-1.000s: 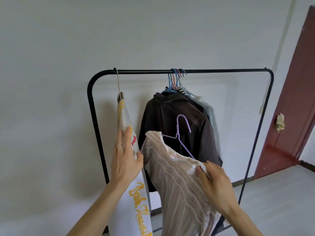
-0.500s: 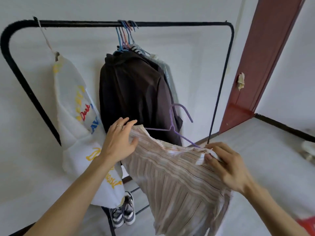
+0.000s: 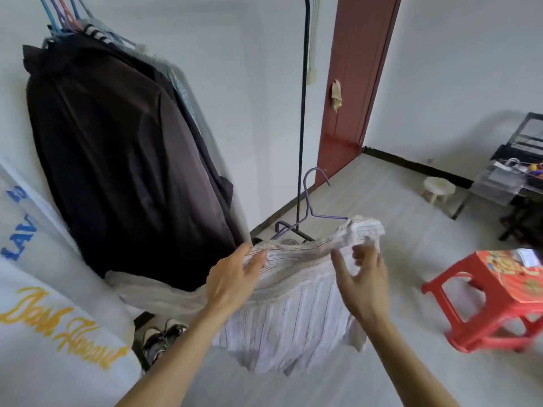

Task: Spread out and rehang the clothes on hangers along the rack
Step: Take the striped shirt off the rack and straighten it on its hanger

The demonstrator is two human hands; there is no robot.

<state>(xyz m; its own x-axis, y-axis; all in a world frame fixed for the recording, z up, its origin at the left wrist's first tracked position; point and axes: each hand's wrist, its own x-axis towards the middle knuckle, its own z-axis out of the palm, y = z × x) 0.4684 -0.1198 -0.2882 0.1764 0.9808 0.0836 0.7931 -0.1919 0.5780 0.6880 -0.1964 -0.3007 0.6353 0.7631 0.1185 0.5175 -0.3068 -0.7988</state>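
Note:
A striped beige shirt (image 3: pixel 288 312) hangs on a purple wire hanger (image 3: pixel 308 207), held low in front of me, off the rack. My left hand (image 3: pixel 235 277) grips the shirt's left shoulder. My right hand (image 3: pixel 364 277) pinches the bunched right shoulder with its fingers partly spread. The black rack's right post (image 3: pixel 302 113) stands behind the hanger. A dark brown jacket (image 3: pixel 117 160) hangs at the upper left in front of several other garments on blue and pink hangers (image 3: pixel 63 16). A white sweatshirt (image 3: pixel 38 318) with yellow lettering fills the lower left.
A red plastic stool (image 3: pixel 493 301) with a red box on it stands at the right. Striped shoes (image 3: pixel 161 339) lie under the rack. A dark red door (image 3: pixel 355 83), a small white stool (image 3: pixel 437 186) and a black shelf unit (image 3: pixel 517 165) sit farther back.
The view has swung down and to the right, so the rack's top bar has left the frame. The shirt on its hanger has come lower and rightward, and my right hand's fingers have loosened.

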